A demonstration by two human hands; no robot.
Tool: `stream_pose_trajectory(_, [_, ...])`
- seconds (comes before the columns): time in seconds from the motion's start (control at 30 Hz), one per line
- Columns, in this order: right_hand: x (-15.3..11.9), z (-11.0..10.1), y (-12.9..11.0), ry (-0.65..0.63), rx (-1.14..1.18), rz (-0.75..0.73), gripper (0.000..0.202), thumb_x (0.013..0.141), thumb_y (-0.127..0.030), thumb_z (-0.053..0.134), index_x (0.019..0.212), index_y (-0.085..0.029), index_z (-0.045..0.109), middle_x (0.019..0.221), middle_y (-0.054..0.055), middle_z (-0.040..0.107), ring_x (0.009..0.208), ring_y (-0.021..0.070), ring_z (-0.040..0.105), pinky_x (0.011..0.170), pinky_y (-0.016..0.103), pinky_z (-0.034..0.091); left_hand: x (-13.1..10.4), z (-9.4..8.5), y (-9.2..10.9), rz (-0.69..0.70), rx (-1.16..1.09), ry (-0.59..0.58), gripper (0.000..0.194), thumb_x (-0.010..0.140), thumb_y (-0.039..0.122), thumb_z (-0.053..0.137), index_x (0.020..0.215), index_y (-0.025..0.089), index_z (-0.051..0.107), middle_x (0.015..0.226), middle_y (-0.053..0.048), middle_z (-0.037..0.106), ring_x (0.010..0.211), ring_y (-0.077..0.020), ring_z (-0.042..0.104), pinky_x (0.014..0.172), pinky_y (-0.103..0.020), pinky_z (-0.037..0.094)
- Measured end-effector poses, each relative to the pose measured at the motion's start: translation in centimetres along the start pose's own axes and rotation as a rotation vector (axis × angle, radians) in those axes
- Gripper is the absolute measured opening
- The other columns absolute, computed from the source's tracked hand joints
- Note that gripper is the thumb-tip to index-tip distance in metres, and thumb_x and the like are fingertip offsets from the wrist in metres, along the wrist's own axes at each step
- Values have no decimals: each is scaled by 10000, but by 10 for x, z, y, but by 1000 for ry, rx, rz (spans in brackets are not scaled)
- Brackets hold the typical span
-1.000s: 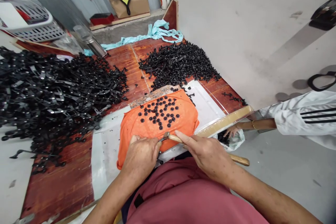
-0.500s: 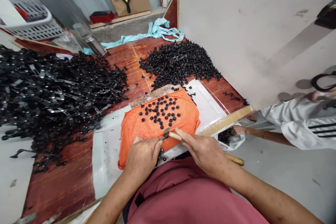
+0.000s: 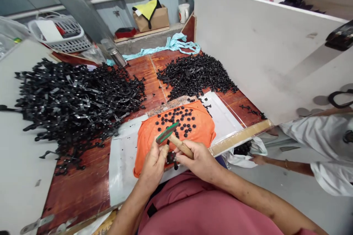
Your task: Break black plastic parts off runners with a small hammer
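Note:
In my right hand [image 3: 194,158] is a small hammer [image 3: 180,145], gripped by its light wooden handle. Its narrow green and brown head tilts over an orange cloth-covered pad [image 3: 146,132], just above my left fingertips. My left hand [image 3: 154,159] is closed in a pinch at the pad's near edge, on a small black part [image 3: 168,142] that shows only partly. Many round black pieces [image 3: 189,119] lie scattered on the orange cloth. More black parts [image 3: 175,166] sit between my hands, close to my body, partly hidden by the fingers.
Large heaps of black parts lie at left [image 3: 82,95] and back centre [image 3: 195,73]. A white panel [image 3: 261,51] stands along the right. A steel bottle [image 3: 117,55] and grey basket [image 3: 68,42] are at back left. Another person's hand [image 3: 259,159] touches a plastic bag [image 3: 234,159].
The hammer has lifted and turned, so the long side of its head shows. My left hand still pinches near the pad's edge. The view has shifted, revealing more of the back wall.

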State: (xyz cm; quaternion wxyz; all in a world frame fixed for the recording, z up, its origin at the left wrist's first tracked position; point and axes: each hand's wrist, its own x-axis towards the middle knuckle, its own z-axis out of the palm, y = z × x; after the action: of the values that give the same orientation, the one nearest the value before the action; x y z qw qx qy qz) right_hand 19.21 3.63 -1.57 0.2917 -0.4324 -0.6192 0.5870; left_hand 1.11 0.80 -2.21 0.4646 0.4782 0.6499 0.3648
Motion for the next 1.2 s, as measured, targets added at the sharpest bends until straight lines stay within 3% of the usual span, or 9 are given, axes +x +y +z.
stream_pose_trajectory(0.17, [16,-4,-1,59,124,55,113,826,-259,668,910,-183,665,729,-43,591,639,119,513,626,238,425,-2,-12,10,57,9,-97,452,998,499,426,1327,225,572,718,26,528,662,-147,542,642,-259,466])
stream_pose_trajectory(0.27, [22,-8,-4,39,145,45,141,808,-262,676,923,-182,661,725,-49,589,642,117,514,637,241,428,-6,-23,16,267,330,61,326,986,375,477,1214,254,676,1039,-69,621,998,-222,609,899,-371,501])
stream_pose_trajectory(0.37, [28,-8,-8,8,125,26,146,810,-262,683,929,-182,655,724,-50,592,659,121,530,656,244,445,-10,-31,21,549,635,206,258,931,297,581,1154,269,708,1311,-115,569,1258,-304,513,1096,-503,387])
stream_pose_trajectory(0.5, [34,-1,-12,-50,215,31,210,788,-305,745,930,-189,642,741,-47,624,677,127,573,682,253,485,-10,-34,21,722,746,-14,193,924,255,604,1108,263,662,1198,-85,680,1230,-291,558,1166,-548,309])
stream_pose_trajectory(0.73, [44,0,-14,-33,345,120,354,717,-376,835,938,-182,638,700,-53,632,619,114,574,646,253,486,-4,-32,13,409,543,-69,180,995,291,441,1015,232,611,854,-35,660,840,-216,630,927,-448,522])
stream_pose_trajectory(0.8, [46,-2,-18,-31,319,102,335,722,-361,824,939,-182,642,720,-46,645,639,119,580,667,263,485,-2,-36,12,352,521,51,214,977,356,491,1097,231,616,982,-75,663,963,-250,634,888,-432,537])
stream_pose_trajectory(0.9, [49,-4,-24,-5,279,72,281,753,-334,781,943,-184,638,737,-41,653,663,125,583,707,282,486,1,-48,12,347,506,352,416,912,434,597,1269,220,576,1291,-144,580,1230,-315,550,1046,-501,459])
stream_pose_trajectory(0.97, [52,-5,-26,34,263,57,283,759,-344,777,945,-193,627,736,-40,661,672,133,597,720,295,500,0,-56,13,241,453,412,486,936,444,557,1369,228,518,1289,-136,601,1208,-305,576,1043,-494,458])
stream_pose_trajectory(1.2, [56,4,-26,21,269,30,280,759,-352,782,921,-207,605,731,-37,698,674,150,647,712,302,545,1,-37,25,85,80,-143,365,971,448,507,1262,269,635,980,-54,729,964,-232,667,852,-345,524])
